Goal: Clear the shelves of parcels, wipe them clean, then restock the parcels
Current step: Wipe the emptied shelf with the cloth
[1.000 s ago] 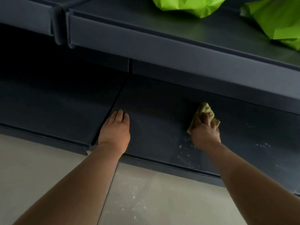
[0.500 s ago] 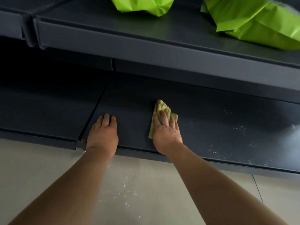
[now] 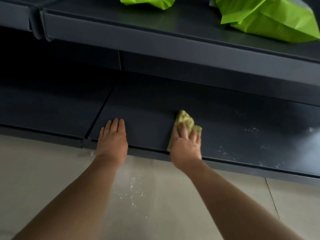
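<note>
The dark bottom shelf (image 3: pixel 242 122) runs across the view just above the floor. My right hand (image 3: pixel 186 146) presses a crumpled yellow-green cloth (image 3: pixel 186 119) flat onto it near the front edge, fingers spread over the cloth. My left hand (image 3: pixel 112 137) rests palm down on the same shelf to the left, fingers straight, holding nothing. White crumbs (image 3: pixel 226 153) speckle the shelf to the right of the cloth. On the shelf above (image 3: pixel 155 38) lie two bright green parcels, one (image 3: pixel 149 1) at the top middle and a larger one (image 3: pixel 270 19) at the top right.
A seam (image 3: pixel 98 116) divides the bottom shelf into two panels just left of my left hand. White crumbs (image 3: pixel 133 186) lie scattered on the pale tiled floor between my forearms. The upper shelf's front lip overhangs the back of the bottom shelf.
My right hand swept the cloth leftward along the shelf toward my left hand, then drew it closer to the front edge. My left hand stayed planted.
</note>
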Available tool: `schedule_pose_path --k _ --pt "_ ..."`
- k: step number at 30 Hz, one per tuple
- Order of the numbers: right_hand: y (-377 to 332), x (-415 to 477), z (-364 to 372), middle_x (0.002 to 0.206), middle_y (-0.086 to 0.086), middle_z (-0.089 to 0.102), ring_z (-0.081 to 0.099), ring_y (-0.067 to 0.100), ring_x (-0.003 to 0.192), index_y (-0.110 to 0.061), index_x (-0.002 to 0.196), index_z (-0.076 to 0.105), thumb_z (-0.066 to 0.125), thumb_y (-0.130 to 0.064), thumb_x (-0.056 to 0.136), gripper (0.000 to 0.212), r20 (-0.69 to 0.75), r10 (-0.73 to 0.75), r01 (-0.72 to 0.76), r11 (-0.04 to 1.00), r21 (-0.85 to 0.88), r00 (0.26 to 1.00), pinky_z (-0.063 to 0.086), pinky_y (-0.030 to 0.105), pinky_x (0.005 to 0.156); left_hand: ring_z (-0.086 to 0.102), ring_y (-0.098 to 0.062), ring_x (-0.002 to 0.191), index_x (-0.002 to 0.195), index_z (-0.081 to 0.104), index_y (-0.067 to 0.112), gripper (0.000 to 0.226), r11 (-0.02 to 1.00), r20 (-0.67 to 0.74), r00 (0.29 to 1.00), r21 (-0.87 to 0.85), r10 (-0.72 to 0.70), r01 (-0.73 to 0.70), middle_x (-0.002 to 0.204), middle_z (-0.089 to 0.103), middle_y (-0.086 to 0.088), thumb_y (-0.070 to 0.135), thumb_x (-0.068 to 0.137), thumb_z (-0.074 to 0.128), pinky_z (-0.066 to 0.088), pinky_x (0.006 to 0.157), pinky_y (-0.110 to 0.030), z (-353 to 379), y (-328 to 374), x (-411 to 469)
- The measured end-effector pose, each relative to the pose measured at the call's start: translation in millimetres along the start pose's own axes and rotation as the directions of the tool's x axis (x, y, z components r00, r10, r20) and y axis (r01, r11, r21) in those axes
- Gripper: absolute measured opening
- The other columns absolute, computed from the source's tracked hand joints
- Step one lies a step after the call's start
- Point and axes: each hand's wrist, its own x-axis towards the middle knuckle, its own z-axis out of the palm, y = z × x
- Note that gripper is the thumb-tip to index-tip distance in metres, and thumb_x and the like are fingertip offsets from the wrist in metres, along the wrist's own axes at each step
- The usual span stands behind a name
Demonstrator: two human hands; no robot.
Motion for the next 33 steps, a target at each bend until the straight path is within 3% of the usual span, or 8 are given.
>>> schedule_pose_path --k 4,9,16,22,25,30,33 --pt "-46.6 -10.1 7.4 0.161 0.013 -0.007 0.003 0.051 0.142 -0.013 0.154 -0.003 0.04 -0.02 0.095 0.073 -0.043 -0.199 0.197 0.979 -0.047 0.979 0.002 0.062 0.116 0.005 -0.027 0.148 0.153 0.007 0.007 0.056 1.0 0.009 1.0 0.019 0.007 -0.007 0.16 0.008 -0.011 0.011 0.102 0.032 0.008 0.12 -0.04 -0.5 -1.1 -4.8" --pt "-22.5 -16.5 15.7 0.161 0.01 -0.008 0.0 0.045 0.145 -0.014 0.154 -0.005 0.037 -0.018 0.095 0.072 -0.1 -0.289 0.286 0.957 -0.05 0.952 0.002 0.052 0.119 0.007 -0.027 0.147 0.153 0.006 0.007 0.057 1.0 -0.003 1.0 -0.023 0.007 -0.007 0.159 0.01 -0.012 0.009 0.102 0.033 0.01 0.12 -0.039 -0.9 7.8 -10.6" --pt "63.1 -28.5 22.8 0.162 0.002 -0.01 -0.008 0.038 0.147 -0.024 0.155 -0.005 0.034 -0.01 0.092 0.075 -0.141 -0.125 0.131 0.991 0.03 0.982 -0.001 0.043 0.119 0.008 -0.026 0.147 0.153 0.003 0.009 0.059 0.989 0.016 0.989 -0.025 0.148 -0.148 0.16 0.009 -0.009 0.011 0.102 0.034 0.011 0.12 -0.036 4.6 45.8 -12.9" --pt "149.5 -47.6 13.9 0.162 0.003 -0.012 -0.002 0.036 0.148 -0.027 0.154 -0.009 0.039 -0.017 0.097 0.075 -0.084 0.083 -0.085 0.996 -0.012 0.993 0.001 0.045 0.119 0.006 -0.026 0.147 0.153 0.001 0.012 0.062 0.988 0.025 0.99 -0.064 0.14 -0.138 0.16 0.007 -0.009 0.012 0.102 0.035 0.008 0.12 -0.038 8.4 65.2 -13.1" --pt "153.3 -37.9 6.2 0.162 0.003 -0.008 0.004 0.038 0.147 -0.022 0.155 -0.004 0.05 -0.017 0.094 0.082 -0.066 0.085 -0.089 0.993 -0.073 0.994 0.001 0.049 0.12 0.007 -0.026 0.147 0.153 0.005 0.013 0.06 0.982 0.042 0.983 -0.056 0.18 -0.178 0.16 0.009 -0.008 0.014 0.102 0.036 0.012 0.12 -0.04 11.9 71.5 -11.3" --pt "130.8 -8.1 -5.2 0.162 -0.002 -0.011 -0.006 0.045 0.145 -0.023 0.156 0.001 0.044 -0.007 0.093 0.078 0.028 0.023 -0.023 1.0 0.012 0.999 -0.002 0.052 0.117 0.006 -0.026 0.147 0.153 0.007 0.015 0.058 0.975 0.061 0.973 -0.015 0.222 -0.221 0.16 0.007 -0.007 0.016 0.102 0.035 0.012 0.12 -0.041 15.3 81.2 2.1" --pt "111.9 19.1 -10.3 0.162 -0.005 -0.007 -0.005 0.042 0.147 -0.024 0.155 0.006 0.044 -0.017 0.095 0.072 0.042 -0.077 0.074 0.996 0.058 0.996 -0.001 0.054 0.119 0.004 -0.026 0.148 0.153 0.006 0.014 0.055 0.974 0.071 0.972 0.01 0.225 -0.227 0.161 0.005 -0.007 0.02 0.104 0.031 0.011 0.12 -0.041 18.9 82.1 15.0"
